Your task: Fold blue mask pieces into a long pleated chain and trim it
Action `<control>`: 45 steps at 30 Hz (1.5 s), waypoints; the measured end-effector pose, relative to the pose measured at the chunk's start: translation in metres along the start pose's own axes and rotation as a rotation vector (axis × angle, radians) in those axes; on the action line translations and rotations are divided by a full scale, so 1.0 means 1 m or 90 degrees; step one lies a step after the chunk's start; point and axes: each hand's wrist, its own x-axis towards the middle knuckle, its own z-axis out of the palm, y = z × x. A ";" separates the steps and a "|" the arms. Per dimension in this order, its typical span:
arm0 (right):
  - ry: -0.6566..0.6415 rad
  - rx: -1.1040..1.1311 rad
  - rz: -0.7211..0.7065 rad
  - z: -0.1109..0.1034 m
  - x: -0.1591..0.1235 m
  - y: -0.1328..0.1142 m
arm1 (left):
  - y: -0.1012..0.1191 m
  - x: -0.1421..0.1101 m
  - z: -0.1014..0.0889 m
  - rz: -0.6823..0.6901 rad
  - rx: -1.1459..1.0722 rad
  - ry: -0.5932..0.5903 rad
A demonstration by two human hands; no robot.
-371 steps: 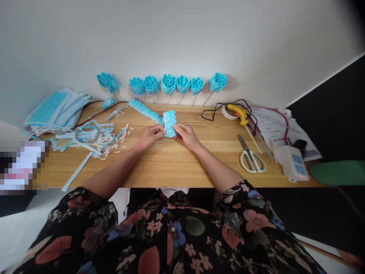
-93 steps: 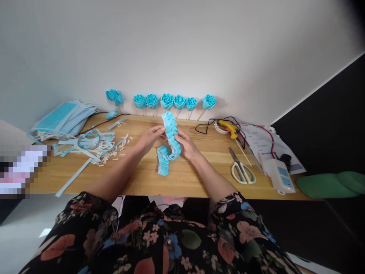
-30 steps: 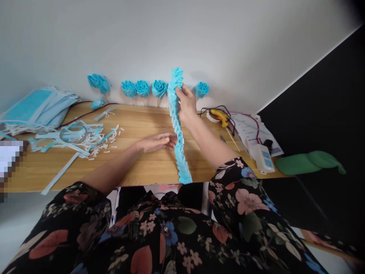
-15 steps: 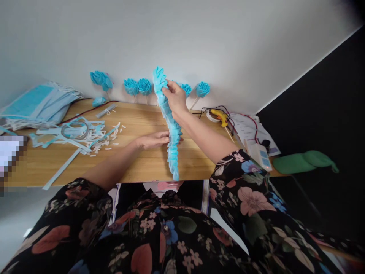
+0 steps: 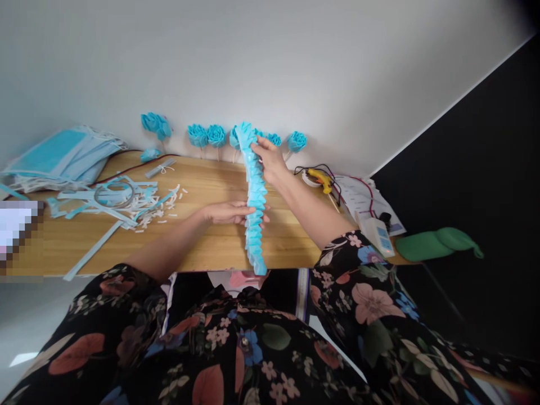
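A long blue pleated strip [image 5: 255, 202] hangs upright over the wooden table [image 5: 211, 185]. My right hand [image 5: 270, 160] is raised and pinches the strip near its top end. Lower down, my left hand [image 5: 230, 212] lies low over the table with its fingers closed on the strip's middle. The strip's bottom end dangles past the table's front edge.
A row of blue fabric roses [image 5: 206, 135] on sticks leans against the wall. Blue face masks [image 5: 54, 160] are stacked at far left beside cut scraps [image 5: 122, 199]. A yellow glue gun [image 5: 317, 177], cables, papers and a white power strip [image 5: 377, 236] lie at right.
The strip has been stretched out from a folded bundle to a long hanging band. In the last second my right hand moved slightly left and down with the top end.
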 end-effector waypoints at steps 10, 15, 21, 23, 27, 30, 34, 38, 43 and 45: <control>-0.023 0.083 0.154 -0.020 -0.037 0.057 | 0.018 -0.009 -0.018 -0.008 0.443 0.033; -0.005 0.172 0.173 -0.020 -0.044 0.081 | 0.022 -0.018 -0.035 -0.018 0.373 0.211; -0.024 0.213 0.151 -0.023 -0.047 0.085 | 0.005 -0.011 -0.058 0.077 0.293 0.608; -0.047 0.192 0.134 -0.024 -0.050 0.084 | 0.001 -0.008 -0.060 0.094 0.268 0.657; -0.082 0.163 0.109 -0.023 -0.058 0.083 | 0.000 -0.004 -0.056 0.092 0.269 0.616; -0.091 0.162 0.093 -0.021 -0.061 0.084 | 0.000 -0.003 -0.051 0.097 0.267 0.596; -0.084 0.146 0.099 -0.019 -0.063 0.085 | 0.000 -0.002 -0.048 0.132 0.236 0.632; -0.082 0.136 0.105 -0.017 -0.065 0.081 | -0.001 -0.002 -0.048 0.148 0.232 0.656; -0.086 0.089 0.104 -0.015 -0.069 0.076 | -0.005 -0.001 -0.050 0.152 0.260 0.658; -0.083 0.051 0.086 -0.016 -0.070 0.076 | -0.007 0.000 -0.051 0.148 0.272 0.652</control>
